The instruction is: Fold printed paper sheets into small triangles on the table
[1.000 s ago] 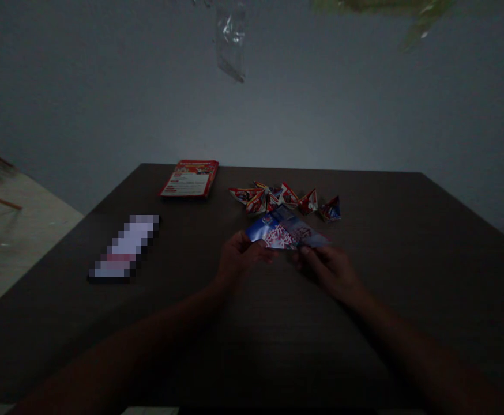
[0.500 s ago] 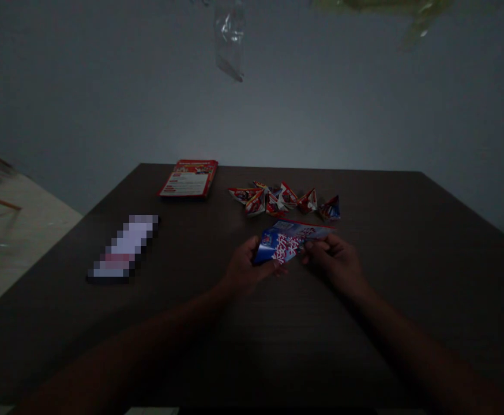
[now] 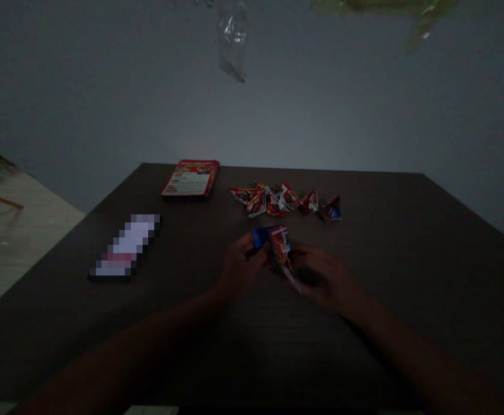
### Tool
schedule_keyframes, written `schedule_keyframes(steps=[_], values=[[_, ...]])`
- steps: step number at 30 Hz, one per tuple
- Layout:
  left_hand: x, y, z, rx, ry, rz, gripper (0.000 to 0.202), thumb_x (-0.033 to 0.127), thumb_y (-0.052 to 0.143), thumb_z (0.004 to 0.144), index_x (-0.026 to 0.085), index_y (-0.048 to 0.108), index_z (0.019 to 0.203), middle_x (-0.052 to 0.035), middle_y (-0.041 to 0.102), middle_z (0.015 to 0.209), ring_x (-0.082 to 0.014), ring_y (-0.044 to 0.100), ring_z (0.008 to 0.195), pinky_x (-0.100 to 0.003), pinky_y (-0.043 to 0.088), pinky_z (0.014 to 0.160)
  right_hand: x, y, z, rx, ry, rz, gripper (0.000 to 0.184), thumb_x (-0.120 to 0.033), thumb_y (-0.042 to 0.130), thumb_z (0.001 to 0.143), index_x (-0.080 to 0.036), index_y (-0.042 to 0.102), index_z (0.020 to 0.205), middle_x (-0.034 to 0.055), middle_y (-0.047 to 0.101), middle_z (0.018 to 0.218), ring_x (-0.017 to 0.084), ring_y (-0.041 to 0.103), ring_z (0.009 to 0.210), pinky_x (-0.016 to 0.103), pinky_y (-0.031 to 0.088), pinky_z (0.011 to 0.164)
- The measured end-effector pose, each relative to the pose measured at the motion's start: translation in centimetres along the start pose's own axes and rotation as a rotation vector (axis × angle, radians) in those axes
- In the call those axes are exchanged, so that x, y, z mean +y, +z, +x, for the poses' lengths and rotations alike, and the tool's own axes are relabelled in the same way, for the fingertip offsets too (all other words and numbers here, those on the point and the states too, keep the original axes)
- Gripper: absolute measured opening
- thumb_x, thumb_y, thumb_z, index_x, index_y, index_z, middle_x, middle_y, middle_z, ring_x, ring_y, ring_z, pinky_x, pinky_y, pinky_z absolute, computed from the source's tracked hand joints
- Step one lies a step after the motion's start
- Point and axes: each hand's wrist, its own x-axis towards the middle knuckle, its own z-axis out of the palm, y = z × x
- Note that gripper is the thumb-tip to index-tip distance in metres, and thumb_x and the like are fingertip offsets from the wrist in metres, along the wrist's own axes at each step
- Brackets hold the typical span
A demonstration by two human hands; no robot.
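Turned from a nearly flat spread to a bent, upright shape, the printed leaflet [image 3: 281, 245] has changed most since half a second ago, and both hands have shifted with it; the other things on the desk [image 3: 407, 259] lie as they did. The leaflet is near the middle of the desk, held between the hands, nearer the person than the loose group of folded paper pieces [image 3: 256, 204]. Its blue part lies toward the left and a reddish panel slants down toward the right.

The left hand [image 3: 243, 259] grasps the blue part by its edge. The right hand [image 3: 327, 274] grasps the other side, its fingers curved and its thumb near the lower end; blur and dim light hide the exact contact of its fingertips.

As a judgement, the leaflet looks like thin, coated paper: very light, springy along its panels, easy to crease and somewhat slippery. It should bend at a fold far sooner than it stretches, and a hard pull at a corner could tear it. Edges and doubled layers probably give the surest hold, with a light pinch on each side; pressing mid-panel could buckle it. A stack of leaflets [image 3: 189, 178] and a phone [image 3: 126, 245] lie well apart, toward the left.
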Motion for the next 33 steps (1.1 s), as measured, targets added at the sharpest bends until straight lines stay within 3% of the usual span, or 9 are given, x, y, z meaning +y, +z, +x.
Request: schedule_keyframes(steps=[5,8,11,15,18,21,26,30,33], values=[[-0.3,-0.5,-0.3,-0.055,0.091,0.144,0.018,0.033,0.055,0.082,0.014,0.057,0.083,0.0019,0.058,0.069,-0.0096,0.053,0.063,-0.019,0.041,0.057,-0.1,-0.2,0.1,-0.090,0.070,0.125,0.069,-0.045,0.080,0.056,-0.022,0.050,0.114,0.0103,0.062,0.109,0.025,0.060,0.098,0.036,0.050,0.083],[-0.2,-0.9,-0.4,-0.144,0.116,0.216,0.023,0.036,0.050,0.086,0.014,0.057,0.087,0.0026,0.055,0.068,-0.0094,0.050,0.061,-0.019,0.039,0.056,0.5,-0.4,-0.3,0.037,0.181,0.253,0.076,-0.041,0.075,0.067,-0.024,0.037,0.131,0.0100,0.062,0.109,0.022,0.061,0.093,0.035,0.051,0.081],[0.0,-1.0,-0.5,-0.258,0.120,0.305,0.026,0.037,0.047,0.087,0.014,0.059,0.088,0.0020,0.055,0.071,-0.0102,0.050,0.064,-0.020,0.038,0.058,1.1,-0.5,-0.6,0.096,0.221,0.344,0.058,-0.034,0.071,0.073,-0.026,0.045,0.125,0.0089,0.062,0.112,0.021,0.061,0.096,0.034,0.050,0.082],[0.1,-0.7,-0.5,-0.334,0.113,0.335,0.027,0.037,0.046,0.087,0.014,0.060,0.087,0.0004,0.057,0.074,-0.0117,0.052,0.069,-0.021,0.040,0.062,1.2,-0.6,-0.4,-0.017,0.176,0.429,0.022,-0.035,0.071,0.073,-0.020,0.066,0.088,0.0049,0.069,0.084,0.017,0.065,0.076,0.026,0.051,0.068],[-0.1,-0.7,-0.4,-0.307,0.091,0.228,0.029,0.036,0.049,0.087,0.017,0.055,0.108,-0.0018,0.061,0.085,-0.0131,0.056,0.075,-0.022,0.043,0.066,1.0,-0.6,-0.1,-0.086,0.191,0.482,0.019,-0.036,0.071,0.072,-0.018,0.069,0.075,0.0032,0.070,0.070,0.014,0.064,0.062,0.023,0.050,0.058],[-0.4,-1.3,-0.2,-0.293,0.088,0.094,0.047,0.035,0.050,0.087,0.022,0.039,0.130,-0.0034,0.062,0.092,-0.0143,0.059,0.077,-0.025,0.046,0.068,0.9,-0.7,-0.2,0.046,0.308,0.420,0.015,-0.033,0.073,0.071,-0.018,0.071,0.070,0.0027,0.071,0.067,0.014,0.064,0.060,0.023,0.049,0.056],[-0.6,-2.5,0.0,-0.553,0.224,0.070,0.041,0.038,0.044,0.089,0.014,0.055,0.119,-0.0128,0.065,0.099,-0.0173,0.063,0.073,-0.029,0.049,0.067,1.2,-0.9,-0.5,0.302,0.489,0.369,0.013,-0.032,0.071,0.072,-0.019,0.072,0.070,0.0037,0.072,0.066,0.017,0.065,0.058,0.026,0.051,0.054],[-0.2,-2.1,-0.3,-0.435,0.413,0.329,0.032,0.029,0.058,0.081,0.017,0.063,0.111,-0.0095,0.069,0.096,-0.0185,0.065,0.082,-0.028,0.050,0.073,1.1,-1.0,-0.4,0.254,0.452,0.387,0.013,-0.029,0.074,0.067,-0.021,0.074,0.078,0.0039,0.073,0.073,0.018,0.067,0.064,0.027,0.053,0.059],[0.1,-1.6,-0.5,-0.362,0.403,0.340,0.025,0.023,0.055,0.083,0.016,0.065,0.105,-0.0066,0.071,0.088,-0.0158,0.067,0.076,-0.026,0.051,0.072,0.8,-0.9,-0.2,0.189,0.454,0.440,0.017,-0.029,0.075,0.067,-0.022,0.074,0.082,0.0042,0.074,0.079,0.018,0.068,0.070,0.026,0.053,0.061]])
